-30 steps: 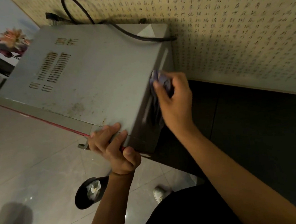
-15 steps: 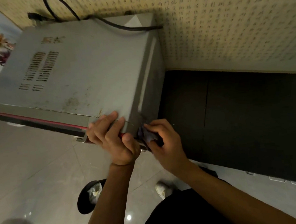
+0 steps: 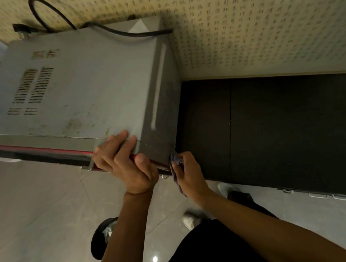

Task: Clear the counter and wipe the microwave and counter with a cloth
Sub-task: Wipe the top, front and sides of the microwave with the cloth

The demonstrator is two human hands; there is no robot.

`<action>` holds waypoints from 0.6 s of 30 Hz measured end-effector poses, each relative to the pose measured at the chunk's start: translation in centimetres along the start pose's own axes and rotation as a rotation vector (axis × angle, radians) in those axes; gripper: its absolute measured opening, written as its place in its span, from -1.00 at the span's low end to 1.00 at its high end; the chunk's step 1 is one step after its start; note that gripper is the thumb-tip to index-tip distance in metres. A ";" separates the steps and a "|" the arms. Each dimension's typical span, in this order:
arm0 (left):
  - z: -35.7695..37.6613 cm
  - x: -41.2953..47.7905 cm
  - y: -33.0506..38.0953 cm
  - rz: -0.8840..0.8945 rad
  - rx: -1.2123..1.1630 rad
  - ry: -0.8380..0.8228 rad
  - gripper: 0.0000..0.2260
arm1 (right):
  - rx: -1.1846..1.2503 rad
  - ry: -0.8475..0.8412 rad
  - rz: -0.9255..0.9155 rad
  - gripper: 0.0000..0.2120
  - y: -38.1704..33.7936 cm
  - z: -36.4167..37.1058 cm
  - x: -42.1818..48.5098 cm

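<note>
Microwave: the left hand grips its front corner. The right hand presses a bunched purple cloth against its lower side edge. No writing is legible.

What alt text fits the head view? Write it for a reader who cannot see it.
A person's right hand presses a bluish cloth to the lower front corner of a grey microwave's right side, while the left hand grips its top front edge. The black counter beside it meets patterned wallpaper.

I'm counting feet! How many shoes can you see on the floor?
2. One white shoe is on the floor tiles below the right hand; the other shoe peeks out by the dark counter, partly hidden by the trouser leg.
</note>
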State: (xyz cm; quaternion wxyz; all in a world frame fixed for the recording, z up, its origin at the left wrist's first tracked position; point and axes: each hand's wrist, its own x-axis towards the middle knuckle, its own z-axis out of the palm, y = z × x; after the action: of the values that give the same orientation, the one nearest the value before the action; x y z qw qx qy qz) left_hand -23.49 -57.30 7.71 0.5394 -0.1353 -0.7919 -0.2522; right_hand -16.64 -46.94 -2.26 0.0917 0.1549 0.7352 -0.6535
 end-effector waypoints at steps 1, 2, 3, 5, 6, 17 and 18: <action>0.1 0.0 -0.1 0.010 -0.001 0.005 -0.67 | -0.071 0.009 0.046 -0.95 0.7 0.0 0.5; 0.1 0.1 -0.2 0.019 -0.001 0.008 -0.67 | -0.106 0.014 0.067 -0.93 1.2 0.0 0.8; 0.1 0.1 -0.2 0.025 0.004 0.010 -0.68 | -0.103 0.015 0.069 -0.91 1.3 0.1 1.0; 0.1 0.0 -0.2 0.032 0.009 0.006 -0.68 | -0.075 0.036 0.055 -0.91 1.1 0.0 1.3; 0.0 0.0 -0.2 0.032 0.005 0.001 -0.68 | -0.058 0.055 0.052 -0.91 0.9 -0.1 1.5; -0.1 0.3 0.0 0.010 0.021 -0.004 -0.66 | 0.198 0.202 0.071 -0.88 -0.6 0.0 4.7; -0.1 0.2 0.1 0.007 0.024 -0.001 -0.67 | 0.234 0.229 0.057 -0.90 -1.2 -0.4 5.8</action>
State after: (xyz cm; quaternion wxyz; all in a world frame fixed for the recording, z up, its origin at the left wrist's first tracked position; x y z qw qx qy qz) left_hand -23.41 -57.30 7.98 0.5414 -0.1319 -0.7946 -0.2408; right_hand -22.45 -46.08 -3.03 0.0072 0.2589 0.6549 -0.7099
